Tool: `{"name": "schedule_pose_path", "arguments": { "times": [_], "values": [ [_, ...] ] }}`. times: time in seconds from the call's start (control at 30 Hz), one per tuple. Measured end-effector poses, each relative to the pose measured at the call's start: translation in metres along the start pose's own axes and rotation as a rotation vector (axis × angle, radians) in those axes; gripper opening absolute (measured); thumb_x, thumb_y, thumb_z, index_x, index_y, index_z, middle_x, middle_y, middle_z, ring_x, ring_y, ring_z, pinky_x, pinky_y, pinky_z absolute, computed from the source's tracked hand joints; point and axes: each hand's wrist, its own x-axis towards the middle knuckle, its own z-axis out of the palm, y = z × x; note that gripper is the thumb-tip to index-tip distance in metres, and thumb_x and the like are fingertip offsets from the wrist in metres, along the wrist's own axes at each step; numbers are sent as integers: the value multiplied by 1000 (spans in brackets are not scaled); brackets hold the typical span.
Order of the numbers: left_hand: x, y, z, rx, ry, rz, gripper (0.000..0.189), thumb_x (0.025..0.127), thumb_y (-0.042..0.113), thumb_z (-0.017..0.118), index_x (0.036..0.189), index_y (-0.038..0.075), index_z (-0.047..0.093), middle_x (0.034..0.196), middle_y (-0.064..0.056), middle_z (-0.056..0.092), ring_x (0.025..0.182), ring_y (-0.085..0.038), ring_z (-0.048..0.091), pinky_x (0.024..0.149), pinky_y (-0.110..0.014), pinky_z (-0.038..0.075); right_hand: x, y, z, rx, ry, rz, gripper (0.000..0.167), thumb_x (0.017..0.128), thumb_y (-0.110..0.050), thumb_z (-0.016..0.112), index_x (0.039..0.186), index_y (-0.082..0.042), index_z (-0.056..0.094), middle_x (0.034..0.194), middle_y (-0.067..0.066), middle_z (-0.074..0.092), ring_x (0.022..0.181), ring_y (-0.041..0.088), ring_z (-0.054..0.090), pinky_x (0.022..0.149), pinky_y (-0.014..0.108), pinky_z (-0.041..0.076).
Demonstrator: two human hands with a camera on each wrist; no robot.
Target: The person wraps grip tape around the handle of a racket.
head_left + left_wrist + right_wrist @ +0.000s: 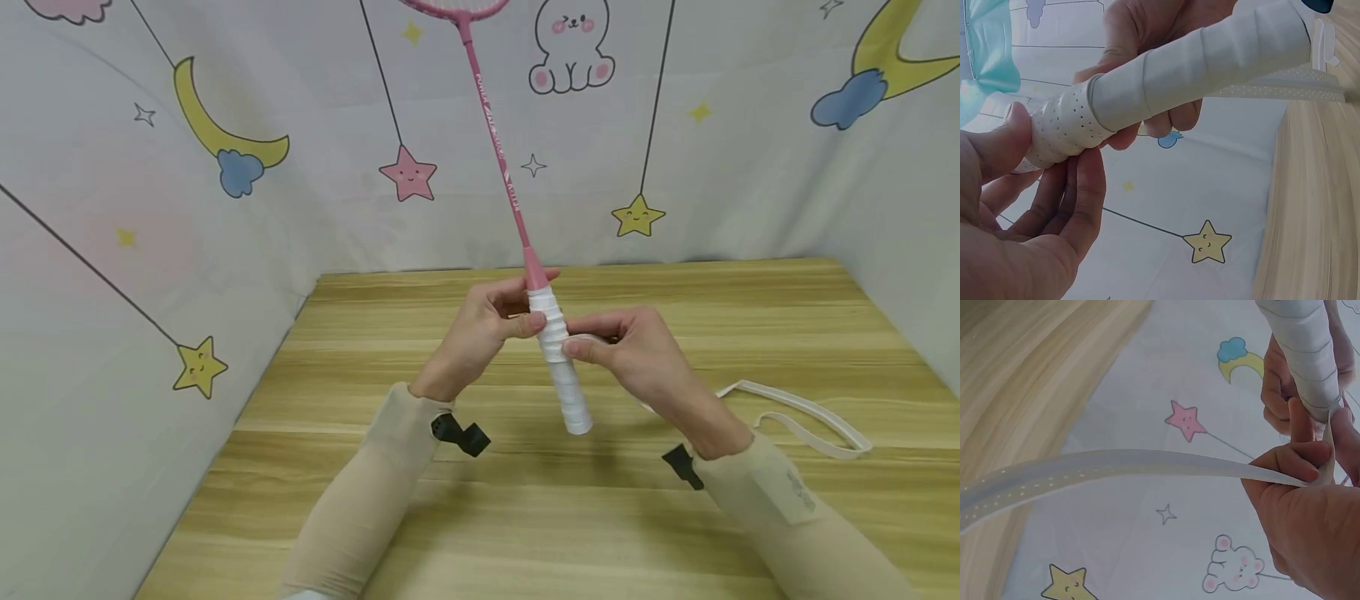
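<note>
A pink badminton racket (504, 158) slants up and away over the table, its head cut off by the top of the head view. My left hand (483, 329) grips the upper handle between thumb and fingers. White perforated grip tape (1063, 125) is wound in overlapping turns round that upper part; smoother white wrapping (1204, 59) covers the lower handle. Beside the lowest perforated turn, my right hand (648, 354) pinches the tape close to the handle. From these fingers the loose strip of tape (1116, 464) trails off, and its end part loops on the table to the right.
The wood-grain table (525, 517) lies under both hands. Behind it and at the sides hangs a white cloth (315, 75) printed with stars, moons and a bear. Black wrist cameras (461, 435) sit on both sleeves. Something translucent turquoise (991, 50) shows in the left wrist view.
</note>
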Motion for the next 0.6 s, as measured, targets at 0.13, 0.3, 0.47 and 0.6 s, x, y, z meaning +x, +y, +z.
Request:
{"name": "schedule_pose_path", "arguments": {
  "times": [0.13,0.3,0.47,0.6],
  "values": [
    [0,0,-1,-25,-8,-13,51,102,-5,68,152,2,63,105,4,74,98,-13,69,91,-28,59,1,-1,-2,25,-3,50,32,98,-22,83,125,-5,82,116,5,85,106,15,74,97,33,58],
    [0,0,-3,-40,-26,-23,49,103,-6,66,152,1,62,110,0,75,100,-14,69,93,-29,58,3,1,-5,49,-34,51,32,98,-21,83,124,-3,81,111,-1,85,107,13,74,100,32,58],
    [-1,0,-4,-61,-50,-23,50,105,-6,63,154,-2,58,102,8,74,97,-12,67,94,-28,57,5,3,-7,69,-60,52,32,99,-21,82,125,-1,81,107,-6,85,108,12,74,101,31,58],
    [-1,-1,-4,-91,-61,-24,52,105,-8,61,157,-1,55,101,10,77,100,-10,72,97,-28,56,7,6,-9,85,-102,58,35,102,-22,79,128,2,79,105,-10,84,110,13,73,103,33,56]
  ]
}}
